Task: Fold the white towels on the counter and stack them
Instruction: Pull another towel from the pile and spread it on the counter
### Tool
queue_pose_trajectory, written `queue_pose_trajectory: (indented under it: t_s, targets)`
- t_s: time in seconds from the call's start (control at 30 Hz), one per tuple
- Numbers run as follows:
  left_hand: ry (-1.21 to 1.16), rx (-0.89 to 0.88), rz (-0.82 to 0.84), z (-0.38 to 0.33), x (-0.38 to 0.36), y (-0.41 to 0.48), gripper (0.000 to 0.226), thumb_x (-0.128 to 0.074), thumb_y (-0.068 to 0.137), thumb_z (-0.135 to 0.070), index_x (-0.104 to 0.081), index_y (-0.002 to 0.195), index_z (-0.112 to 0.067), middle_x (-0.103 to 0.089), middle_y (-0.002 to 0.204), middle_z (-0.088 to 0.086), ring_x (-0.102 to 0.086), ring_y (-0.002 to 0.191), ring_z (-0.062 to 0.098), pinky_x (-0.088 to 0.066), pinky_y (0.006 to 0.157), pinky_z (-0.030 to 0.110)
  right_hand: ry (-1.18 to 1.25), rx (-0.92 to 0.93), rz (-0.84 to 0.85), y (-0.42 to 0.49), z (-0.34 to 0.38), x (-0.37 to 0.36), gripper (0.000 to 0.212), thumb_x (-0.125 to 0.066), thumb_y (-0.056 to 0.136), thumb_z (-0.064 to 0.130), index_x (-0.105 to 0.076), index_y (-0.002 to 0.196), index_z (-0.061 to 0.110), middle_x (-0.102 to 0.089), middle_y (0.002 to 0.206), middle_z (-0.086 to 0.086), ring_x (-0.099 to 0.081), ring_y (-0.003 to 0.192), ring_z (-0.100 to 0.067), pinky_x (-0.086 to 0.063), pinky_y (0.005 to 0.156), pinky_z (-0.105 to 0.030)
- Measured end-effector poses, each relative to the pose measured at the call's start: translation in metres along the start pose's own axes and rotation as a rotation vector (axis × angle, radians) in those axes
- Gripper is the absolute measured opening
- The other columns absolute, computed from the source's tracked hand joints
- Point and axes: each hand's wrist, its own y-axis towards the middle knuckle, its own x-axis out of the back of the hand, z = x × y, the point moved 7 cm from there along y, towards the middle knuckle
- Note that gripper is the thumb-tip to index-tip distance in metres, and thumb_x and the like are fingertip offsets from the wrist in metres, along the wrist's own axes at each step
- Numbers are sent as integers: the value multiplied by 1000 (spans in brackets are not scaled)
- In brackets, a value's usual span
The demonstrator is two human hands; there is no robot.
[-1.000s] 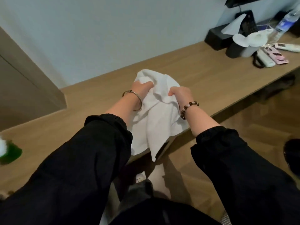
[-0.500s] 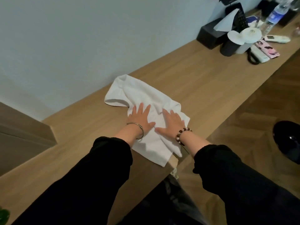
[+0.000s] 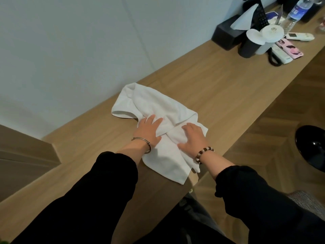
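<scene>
A single crumpled white towel (image 3: 154, 104) lies on the wooden counter (image 3: 228, 95), and its near corner hangs over the front edge. My left hand (image 3: 148, 131) rests flat on the towel's middle with its fingers stretched out. My right hand (image 3: 192, 138) presses flat on the cloth just to the right. Between the two hands the fabric is bunched into a ridge. No other towel is in view.
At the counter's far right stand a black tissue box (image 3: 226, 35), a dark cup (image 3: 248, 48) and a water bottle (image 3: 293, 14), with remotes (image 3: 300, 36) and a pink phone (image 3: 290, 48) beside them. A wall runs along the back. Wooden floor lies to the right.
One second ago both hands gripped the towel and held it up. It now lies on the counter, spread toward the wall, with both hands flat on it, slightly further apart.
</scene>
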Motion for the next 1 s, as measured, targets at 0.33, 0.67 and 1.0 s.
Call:
queue_pose_trajectory:
  t_s: [0.33, 0.67, 1.0]
  targets:
    - [-50, -56, -38, 3, 9, -3, 61, -53, 82, -9, -38, 137, -31, -25, 150, -1, -24, 132, 27, -33, 106, 36, 9, -197, 93, 22, -3, 18, 126, -82, 67, 28, 15, 148, 32, -3, 158, -3, -8, 144, -28, -28, 108, -46]
    - [32, -82, -57, -2, 15, -12, 51, -47, 78, 5, -44, 123, -21, -42, 123, 1, -41, 106, 24, -45, 80, 36, -96, -105, 168, 29, 12, 15, 54, -75, 68, 15, -54, 118, 20, -61, 106, -3, -57, 98, -27, -52, 81, -38]
    - [219, -91, -174, 15, 28, -24, 30, -50, 78, 3, -49, 100, -17, -45, 103, 3, -49, 85, 23, -31, 57, 31, -394, -15, 28, 34, 26, 43, 8, -48, 86, 26, -52, 84, 20, -61, 92, -1, -55, 81, -21, -37, 62, -27]
